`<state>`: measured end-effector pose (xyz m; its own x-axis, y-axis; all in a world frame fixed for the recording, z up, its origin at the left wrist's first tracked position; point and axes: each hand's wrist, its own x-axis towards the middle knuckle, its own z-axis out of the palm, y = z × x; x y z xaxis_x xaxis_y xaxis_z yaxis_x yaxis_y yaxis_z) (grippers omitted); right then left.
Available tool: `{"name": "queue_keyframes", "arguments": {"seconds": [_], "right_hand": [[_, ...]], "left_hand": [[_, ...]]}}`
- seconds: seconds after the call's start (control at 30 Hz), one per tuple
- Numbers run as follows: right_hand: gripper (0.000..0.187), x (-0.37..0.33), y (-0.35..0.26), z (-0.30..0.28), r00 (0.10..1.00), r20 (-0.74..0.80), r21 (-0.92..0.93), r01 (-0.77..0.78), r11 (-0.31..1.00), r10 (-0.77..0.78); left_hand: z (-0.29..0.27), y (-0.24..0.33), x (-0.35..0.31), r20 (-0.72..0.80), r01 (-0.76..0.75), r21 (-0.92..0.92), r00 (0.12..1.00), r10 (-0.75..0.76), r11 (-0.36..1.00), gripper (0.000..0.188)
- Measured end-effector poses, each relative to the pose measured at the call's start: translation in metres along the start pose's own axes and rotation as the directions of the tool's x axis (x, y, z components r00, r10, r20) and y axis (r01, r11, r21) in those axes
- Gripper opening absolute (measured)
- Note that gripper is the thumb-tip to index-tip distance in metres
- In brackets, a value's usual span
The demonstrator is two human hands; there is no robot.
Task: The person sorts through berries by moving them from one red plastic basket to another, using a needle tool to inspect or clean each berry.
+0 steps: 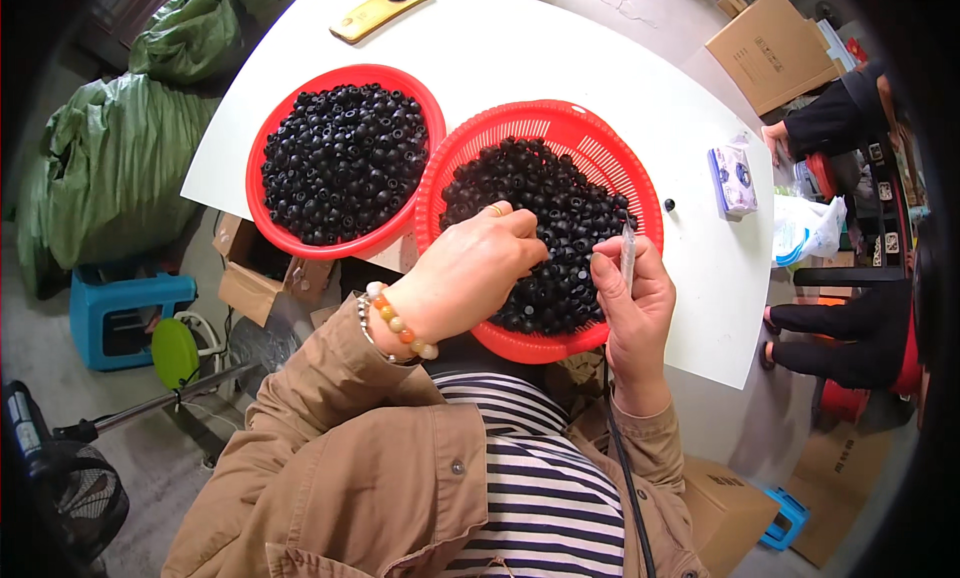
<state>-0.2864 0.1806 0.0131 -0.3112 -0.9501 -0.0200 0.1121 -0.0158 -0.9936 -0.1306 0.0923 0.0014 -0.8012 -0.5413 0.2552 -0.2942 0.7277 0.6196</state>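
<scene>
My left hand (pixel 470 268) hangs over the red slotted basket (pixel 650 198), its fingers curled together at the small round black parts (pixel 570 208) inside. What its fingertips pinch, if anything, is hidden. At the basket's right side, my right hand (pixel 638 303) grips a slim pale pen-shaped tool (pixel 628 256) with a thin tip pointing up and away. A black cable (pixel 627 468) runs down past the right wrist; whether it joins the tool is hidden. To the left, a second red basin (pixel 257 193) is heaped with similar black parts (pixel 345 163) that have hollow openings.
On the white table (pixel 560 48) lie a yellow phone (pixel 380 13), one stray black part (pixel 670 205) and a tissue pack (pixel 733 178). Green sacks (pixel 115 168) and a blue stool (pixel 125 318) stand left. A carton (pixel 770 53) and other people are at the right.
</scene>
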Motion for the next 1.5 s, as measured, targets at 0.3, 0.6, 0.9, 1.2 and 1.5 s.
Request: {"name": "queue_keyframes", "arguments": {"seconds": [0.3,0.6,0.9,1.2,1.5], "right_hand": [[0.006,0.001,0.001,0.0,0.999,0.015,0.008,0.036,0.999,-0.036],[0.007,0.002,0.002,-0.002,0.998,0.018,-0.009,0.056,0.998,-0.056],[0.012,-0.002,0.0,0.0,0.994,0.104,-0.01,0.038,0.999,-0.037],[0.01,-0.006,-0.006,0.013,0.994,0.09,0.17,-0.074,0.983,0.059],[0.012,-0.006,-0.009,0.005,0.98,0.182,0.179,-0.108,0.978,0.075]], "left_hand": [[0.0,0.005,0.004,0.084,0.064,0.089,0.994,-0.071,0.994,0.012],[-0.005,0.005,0.006,-0.064,0.047,-0.215,0.996,-0.062,0.976,0.013],[-0.017,0.026,-0.002,0.093,0.243,-0.722,0.962,-0.258,0.647,0.016],[-0.01,0.029,-0.002,0.03,0.127,-0.884,0.976,-0.217,0.45,0.019],[-0.017,0.026,-0.006,0.016,0.095,-0.96,0.958,-0.287,0.264,0.013]]}}
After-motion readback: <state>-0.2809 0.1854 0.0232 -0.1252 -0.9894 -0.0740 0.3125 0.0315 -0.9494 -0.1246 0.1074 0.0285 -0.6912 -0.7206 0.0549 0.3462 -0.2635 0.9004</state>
